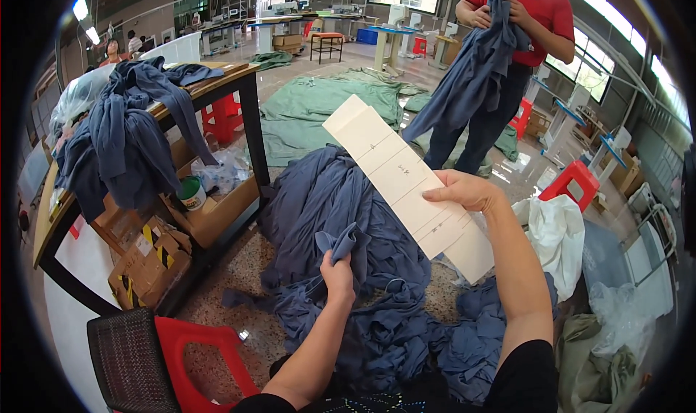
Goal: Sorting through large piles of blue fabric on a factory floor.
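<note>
My left hand [338, 277] is closed around a folded edge of blue-grey fabric [346, 240]. In my right hand [464, 192] are long cream cardboard strips [384, 159], overlapping and marked with dark lines; the thumb lies on top and the fingers go underneath. The strips slant from upper left to lower right, apart from the cloth in my left hand. Beneath both hands spreads a large heap of blue-grey garments [312, 203] on the speckled floor, with more crumpled cloth [388, 340] close to my body.
On the left, a dark-framed table [254, 123] carries draped blue-grey garments [123, 130], with a cardboard box [148, 268] below. A red chair [210, 340] stands near left. Green cloth [304, 108] covers the floor ahead. A person in red [554, 14] holds a garment [482, 65]; a white sack [554, 232] sits right.
</note>
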The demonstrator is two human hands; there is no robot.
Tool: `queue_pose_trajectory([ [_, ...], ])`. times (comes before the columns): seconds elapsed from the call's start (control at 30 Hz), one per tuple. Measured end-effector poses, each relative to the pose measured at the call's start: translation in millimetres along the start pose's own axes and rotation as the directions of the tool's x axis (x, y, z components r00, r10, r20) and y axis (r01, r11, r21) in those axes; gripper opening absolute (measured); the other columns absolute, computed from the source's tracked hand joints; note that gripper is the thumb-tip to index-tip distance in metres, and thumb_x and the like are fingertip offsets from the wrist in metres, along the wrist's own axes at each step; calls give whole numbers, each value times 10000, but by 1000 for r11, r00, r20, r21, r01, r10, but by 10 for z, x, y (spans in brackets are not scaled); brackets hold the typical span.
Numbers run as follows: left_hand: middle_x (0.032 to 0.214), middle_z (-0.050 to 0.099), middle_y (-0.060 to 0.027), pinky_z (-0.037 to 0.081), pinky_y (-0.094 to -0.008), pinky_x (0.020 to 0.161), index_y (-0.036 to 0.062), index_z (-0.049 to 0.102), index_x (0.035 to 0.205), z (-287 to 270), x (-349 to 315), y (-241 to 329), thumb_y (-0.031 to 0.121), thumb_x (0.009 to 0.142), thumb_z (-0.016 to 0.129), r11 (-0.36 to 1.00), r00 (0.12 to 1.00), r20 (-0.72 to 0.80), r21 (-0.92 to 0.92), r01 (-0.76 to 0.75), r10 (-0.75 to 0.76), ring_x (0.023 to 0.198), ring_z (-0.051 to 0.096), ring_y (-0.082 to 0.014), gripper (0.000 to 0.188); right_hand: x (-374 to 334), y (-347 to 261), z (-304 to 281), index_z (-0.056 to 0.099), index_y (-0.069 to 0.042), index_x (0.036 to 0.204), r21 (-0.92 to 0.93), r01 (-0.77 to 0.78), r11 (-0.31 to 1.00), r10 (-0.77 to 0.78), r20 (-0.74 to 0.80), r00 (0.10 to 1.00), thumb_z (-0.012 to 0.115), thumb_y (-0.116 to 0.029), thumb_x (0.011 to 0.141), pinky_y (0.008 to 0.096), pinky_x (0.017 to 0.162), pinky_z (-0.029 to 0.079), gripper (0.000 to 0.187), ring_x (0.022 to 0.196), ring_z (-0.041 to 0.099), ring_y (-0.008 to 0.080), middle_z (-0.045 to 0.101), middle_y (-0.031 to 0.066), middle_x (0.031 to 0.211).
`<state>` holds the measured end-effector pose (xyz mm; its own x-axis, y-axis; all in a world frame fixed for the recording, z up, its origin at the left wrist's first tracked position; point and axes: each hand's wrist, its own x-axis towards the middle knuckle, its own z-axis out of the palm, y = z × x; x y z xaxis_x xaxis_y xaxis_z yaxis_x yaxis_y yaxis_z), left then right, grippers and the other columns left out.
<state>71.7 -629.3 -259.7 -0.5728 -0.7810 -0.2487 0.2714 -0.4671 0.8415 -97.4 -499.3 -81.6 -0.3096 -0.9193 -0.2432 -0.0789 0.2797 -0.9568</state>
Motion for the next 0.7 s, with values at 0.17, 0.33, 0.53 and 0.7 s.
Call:
queue_pose_trajectory([
  [0.17, 853, 536, -25, 360, -240, 682, 3, 542, 945, 22, -43, -156, 74, 792, 526, 1000, 1000, -9, 17, 10, -10, 758, 466, -109, 170, 100, 264, 3, 464, 7, 1100, 63, -32, 998, 32, -8, 999, 577, -133, 777, 239, 730, 452, 371, 846, 550, 104, 556, 59, 997],
  [0.33, 784, 541, -34, 390, -222, 617, -11, 538, 895, 222, -35, -396, 33, 766, 483, 996, 999, -47, 85, -19, 23, 706, 475, -99, 147, 241, 648, -25, 501, -7, 1063, 144, 4, 990, 24, -195, 981, 589, -137, 773, 233, 738, 446, 330, 836, 549, 97, 569, 45, 978],
  [0.53, 678, 460, 4, 344, -222, 563, 2, 484, 789, 609, -169, -600, 41, 750, 474, 995, 992, 72, 31, 99, -101, 659, 369, -70, 56, 220, 826, -218, 462, 19, 1089, 262, -34, 964, 107, -271, 956, 551, -85, 784, 252, 776, 445, 334, 879, 551, 134, 551, 91, 1022],
  [0.7, 680, 448, 18, 323, -195, 536, 12, 472, 795, 478, -55, -785, 24, 748, 466, 974, 974, 40, 44, 221, -223, 644, 361, -47, 50, 323, 995, -425, 459, 19, 1095, 267, -135, 954, 230, -368, 901, 533, -72, 786, 262, 760, 450, 331, 858, 555, 138, 556, 86, 1004],
])
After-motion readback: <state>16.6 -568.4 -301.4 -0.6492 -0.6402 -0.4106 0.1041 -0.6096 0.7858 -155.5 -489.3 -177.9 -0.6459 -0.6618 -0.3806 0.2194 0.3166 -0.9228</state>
